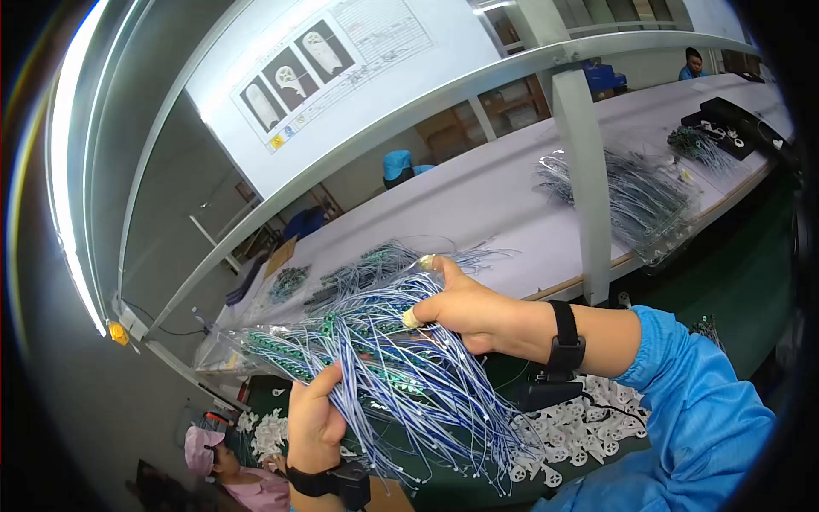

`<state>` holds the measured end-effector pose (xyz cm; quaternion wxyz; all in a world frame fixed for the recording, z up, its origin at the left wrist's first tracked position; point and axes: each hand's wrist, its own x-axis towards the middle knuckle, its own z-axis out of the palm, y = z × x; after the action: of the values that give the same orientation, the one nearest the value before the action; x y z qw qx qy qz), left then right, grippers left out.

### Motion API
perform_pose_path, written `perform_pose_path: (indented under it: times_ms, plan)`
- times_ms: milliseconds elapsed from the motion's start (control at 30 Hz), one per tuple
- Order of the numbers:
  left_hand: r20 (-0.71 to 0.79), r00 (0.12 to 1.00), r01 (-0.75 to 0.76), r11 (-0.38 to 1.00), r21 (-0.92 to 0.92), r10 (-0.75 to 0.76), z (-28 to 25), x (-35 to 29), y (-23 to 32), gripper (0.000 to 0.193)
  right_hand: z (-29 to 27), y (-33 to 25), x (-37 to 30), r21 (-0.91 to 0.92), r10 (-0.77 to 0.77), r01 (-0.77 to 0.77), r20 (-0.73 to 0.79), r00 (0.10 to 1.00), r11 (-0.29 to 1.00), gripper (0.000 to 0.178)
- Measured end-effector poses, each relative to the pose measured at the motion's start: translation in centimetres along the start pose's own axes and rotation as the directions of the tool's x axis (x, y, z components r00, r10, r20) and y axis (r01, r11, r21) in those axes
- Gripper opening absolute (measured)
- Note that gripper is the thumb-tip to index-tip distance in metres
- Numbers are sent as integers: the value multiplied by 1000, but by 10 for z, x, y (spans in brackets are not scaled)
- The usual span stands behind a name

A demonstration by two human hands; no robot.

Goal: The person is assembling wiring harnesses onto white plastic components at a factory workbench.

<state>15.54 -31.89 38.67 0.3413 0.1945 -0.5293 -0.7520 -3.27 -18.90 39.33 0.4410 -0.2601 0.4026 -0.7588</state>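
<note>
**Bundle of blue-and-white wires (426,375) held up in a two-handed grip**

The left hand (317,418) was closed on the bundle's near side, thumb over the wires, its other fingers mostly hidden. The right hand (465,307) curled around the upper right part, thumb and forefinger wearing pale finger cots (411,318). Green pieces showed among the wires, whose white-tipped ends hung loose toward the lower right; clear plastic film (243,337) lay about the left end. Beneath the bundle and right forearm, white plastic parts (589,427) were heaped. Beyond the hands, a pale tabletop (503,205) bore more wire bundles (367,273), a clear bag of wires (644,200) behind a metal post (584,171), and a black tray (751,128). A person in a pink cap (243,482) sat at lower left.
</note>
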Motion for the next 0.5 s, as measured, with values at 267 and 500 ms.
perform_pose_path:
  times_ms: [267, 500]
  plan:
    - [-21, 999, -41, 998, 37, 42, 36, -47, 43, 35, 8, -27, -22, 94, -61, 50, 117, 991, 994, 83]
    - [124, 979, 148, 983, 107, -161, 24, 31, 0, 38, -41, 4, -14, 132, -161, 170, -76, 984, 976, 85]
